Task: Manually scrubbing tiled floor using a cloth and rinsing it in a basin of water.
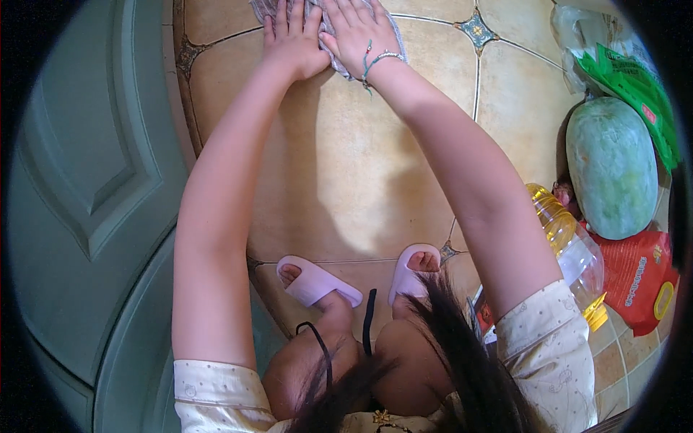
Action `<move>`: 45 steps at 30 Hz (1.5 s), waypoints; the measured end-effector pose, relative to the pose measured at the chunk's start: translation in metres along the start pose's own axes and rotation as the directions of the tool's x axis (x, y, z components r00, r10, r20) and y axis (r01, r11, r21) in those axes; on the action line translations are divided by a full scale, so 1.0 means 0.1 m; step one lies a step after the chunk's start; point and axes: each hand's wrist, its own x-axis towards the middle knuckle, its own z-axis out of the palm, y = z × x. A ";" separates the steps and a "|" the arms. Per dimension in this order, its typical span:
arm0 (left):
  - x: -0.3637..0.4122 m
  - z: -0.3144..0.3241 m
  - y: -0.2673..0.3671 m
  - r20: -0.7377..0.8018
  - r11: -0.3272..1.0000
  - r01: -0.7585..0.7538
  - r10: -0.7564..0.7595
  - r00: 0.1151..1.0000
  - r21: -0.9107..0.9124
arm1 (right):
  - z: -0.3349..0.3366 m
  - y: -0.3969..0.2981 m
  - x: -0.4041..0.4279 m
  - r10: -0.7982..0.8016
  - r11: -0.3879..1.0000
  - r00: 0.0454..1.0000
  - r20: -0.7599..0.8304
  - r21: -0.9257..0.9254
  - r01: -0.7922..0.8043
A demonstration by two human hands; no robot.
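At the top of the view, a greyish-purple cloth (337,60) lies rumpled on the beige floor tiles (352,189). My left hand (296,46) rests palm down on its left part, fingers spread and pointing away from me. Beside it, my right hand (365,40) presses flat on the cloth, with its thumb close to the left hand. A green cord bracelet and a beaded one (379,60) circle the right wrist. Both arms are stretched out straight ahead. The cloth's far edge is cut off by the frame.
Green panelled cabinet doors (108,135) line the left side. Along the right are a wax gourd (612,168), a green plastic bag (631,92), an oil bottle (568,243) and a red package (636,276). My feet in pink slippers (319,281) are below.
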 end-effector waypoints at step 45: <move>-2.78 0.84 0.59 0.237 0.935 -0.344 0.317 0.919 0.085 | -0.62 -1.02 -2.63 -0.097 0.991 0.920 0.380 0.123 0.054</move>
